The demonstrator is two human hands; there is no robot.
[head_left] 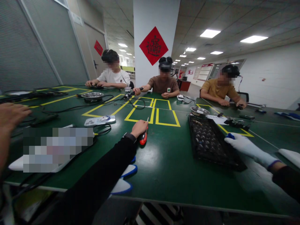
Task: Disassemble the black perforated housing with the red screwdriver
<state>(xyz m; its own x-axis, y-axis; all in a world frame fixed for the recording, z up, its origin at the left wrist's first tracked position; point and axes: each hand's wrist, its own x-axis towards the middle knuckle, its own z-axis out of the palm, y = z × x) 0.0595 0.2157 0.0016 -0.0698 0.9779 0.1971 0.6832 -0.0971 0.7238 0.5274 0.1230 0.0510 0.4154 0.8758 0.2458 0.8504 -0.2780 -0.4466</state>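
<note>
My left hand (140, 128), bare with a dark watch band at the wrist, is closed around a red-and-black screwdriver (143, 139). Its thin metal shaft points away from me above the green table. On my right hand (242, 147) is a white glove with blue at the fingertips. Those fingers are curled beside the right edge of a long black tray (217, 159); whether they grip the rim or a small thing is hidden. Several small dark and shiny parts sit in the tray, partly in rows.
White-and-blue gloves (124, 186) lie by the near edge under my left forearm. A phone (99, 120), cables and metal bowls (199, 110) stand farther off. A neighbour's bare hand (14, 114) reaches in at left. Several people sit across the table, one holding a black tool (133, 92).
</note>
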